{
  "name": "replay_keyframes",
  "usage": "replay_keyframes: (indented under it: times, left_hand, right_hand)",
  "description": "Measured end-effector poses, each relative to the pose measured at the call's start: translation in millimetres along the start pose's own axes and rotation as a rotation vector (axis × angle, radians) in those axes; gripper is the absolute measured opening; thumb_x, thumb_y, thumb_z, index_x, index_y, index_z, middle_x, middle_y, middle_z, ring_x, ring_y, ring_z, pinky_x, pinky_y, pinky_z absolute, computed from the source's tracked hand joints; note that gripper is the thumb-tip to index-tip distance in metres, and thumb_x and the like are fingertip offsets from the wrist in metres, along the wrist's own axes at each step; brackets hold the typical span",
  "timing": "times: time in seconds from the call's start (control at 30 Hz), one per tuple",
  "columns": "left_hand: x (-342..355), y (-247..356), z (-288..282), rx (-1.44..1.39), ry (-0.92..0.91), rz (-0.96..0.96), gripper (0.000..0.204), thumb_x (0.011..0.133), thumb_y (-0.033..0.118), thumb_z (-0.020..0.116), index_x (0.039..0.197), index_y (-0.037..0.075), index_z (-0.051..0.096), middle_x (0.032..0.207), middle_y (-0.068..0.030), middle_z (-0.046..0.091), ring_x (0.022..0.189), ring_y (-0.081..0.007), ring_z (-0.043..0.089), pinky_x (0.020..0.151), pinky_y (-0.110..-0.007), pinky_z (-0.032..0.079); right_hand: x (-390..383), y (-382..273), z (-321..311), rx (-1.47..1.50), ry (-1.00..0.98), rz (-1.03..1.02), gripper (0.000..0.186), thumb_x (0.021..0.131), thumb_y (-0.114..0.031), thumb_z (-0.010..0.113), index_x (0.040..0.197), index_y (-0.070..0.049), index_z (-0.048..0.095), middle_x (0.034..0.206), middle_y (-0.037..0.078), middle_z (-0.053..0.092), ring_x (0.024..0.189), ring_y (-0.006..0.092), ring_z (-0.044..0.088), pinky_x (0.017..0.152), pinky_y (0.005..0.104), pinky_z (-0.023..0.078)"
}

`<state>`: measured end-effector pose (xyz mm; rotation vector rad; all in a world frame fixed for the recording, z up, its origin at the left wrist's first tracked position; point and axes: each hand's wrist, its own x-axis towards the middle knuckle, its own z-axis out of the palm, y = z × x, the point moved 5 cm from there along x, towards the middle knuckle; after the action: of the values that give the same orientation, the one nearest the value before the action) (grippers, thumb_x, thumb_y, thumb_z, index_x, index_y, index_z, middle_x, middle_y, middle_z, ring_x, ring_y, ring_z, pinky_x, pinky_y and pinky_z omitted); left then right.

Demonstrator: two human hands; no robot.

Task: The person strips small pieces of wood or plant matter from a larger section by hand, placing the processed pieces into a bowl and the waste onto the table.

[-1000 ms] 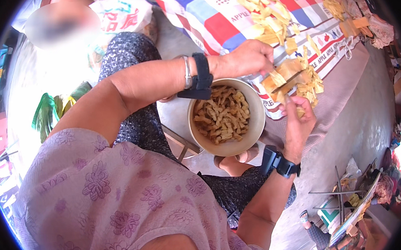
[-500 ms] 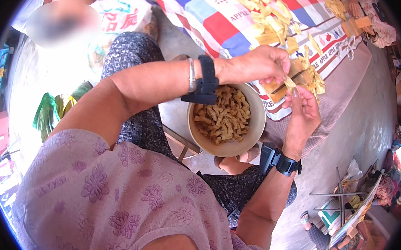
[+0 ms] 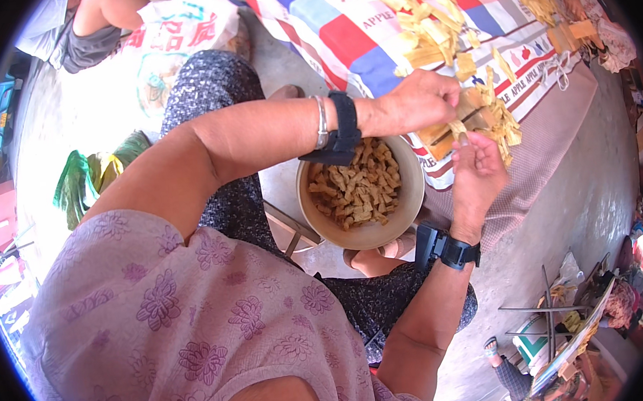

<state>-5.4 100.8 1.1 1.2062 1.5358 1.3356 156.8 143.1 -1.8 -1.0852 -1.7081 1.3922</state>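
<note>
My right hand point(image 3: 480, 171) pinches a short pale-yellow strip point(image 3: 458, 127) between thumb and fingertip. It looks like sheet bean curd, though its kind is not certain. Just above the strip, my left hand point(image 3: 420, 100) is closed with its fingers curled; what lies in them is hidden. Below my left wrist stands a wide cream basin point(image 3: 412, 187), partly filled with small, twisted tan pieces point(image 3: 358, 190). Beyond my hands, loose yellow strips point(image 3: 506, 124) lie beside a brownish flat block point(image 3: 472, 109) on the checked cloth.
A patterned cloth point(image 3: 358, 34) carries a larger heap of yellow strips point(image 3: 428, 25). Further right are more strips point(image 3: 535, 3) near another person's hand point(image 3: 572, 4). A stuffed white bag point(image 3: 190, 31) stands at upper left, close to a seated person's leg point(image 3: 111, 10). Clutter point(image 3: 569, 325) fills the lower right.
My hands have drawn slightly apart, and the right one sits a little lower and left. The person at upper left has shifted, showing a leg now.
</note>
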Motion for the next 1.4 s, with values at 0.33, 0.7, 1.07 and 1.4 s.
replay_keyframes:
  times: [0.33,0.7,1.07,1.4]
  left_hand:
    - [-33,8,-26,0.078,-0.041,0.049,0.013,0.080,0.015,0.058,0.078,0.002,0.057,0.063,-0.0051,0.059,0.060,-0.0118,0.054,0.056,-0.029,0.043]
    - [-68,-16,-30,0.259,-0.334,-0.006,0.025,0.084,0.023,0.053,0.077,0.001,0.062,0.072,-0.0123,0.062,0.069,-0.0210,0.059,0.067,-0.038,0.048]
    - [-66,2,-81,0.097,-0.191,-0.138,0.018,0.082,0.012,0.055,0.073,-0.003,0.061,0.063,-0.0070,0.061,0.061,-0.0116,0.062,0.056,-0.027,0.048]
    - [-70,0,-84,0.142,-0.220,-0.094,0.017,0.080,0.011,0.055,0.072,-0.003,0.060,0.062,-0.0075,0.060,0.058,-0.0114,0.061,0.055,-0.027,0.047]
  right_hand:
    - [5,16,-64,-0.496,0.261,-0.185,0.022,0.090,-0.002,0.057,0.110,-0.001,0.067,0.078,0.007,0.069,0.070,0.0115,0.062,0.063,0.0258,0.050]
    - [-55,-27,27,-0.415,-0.072,-0.355,0.020,0.085,0.001,0.056,0.100,-0.003,0.068,0.065,0.000,0.058,0.057,0.0043,0.049,0.053,0.0221,0.042]
    - [-94,140,191,-0.835,-0.886,-0.606,0.034,0.068,0.005,0.061,0.100,-0.006,0.069,0.103,0.015,0.066,0.107,0.0337,0.056,0.094,0.0427,0.042]
    - [-61,109,102,-0.996,-0.713,-0.332,0.017,0.069,0.008,0.056,0.084,0.001,0.061,0.096,0.020,0.064,0.099,0.0351,0.059,0.087,0.0433,0.047]
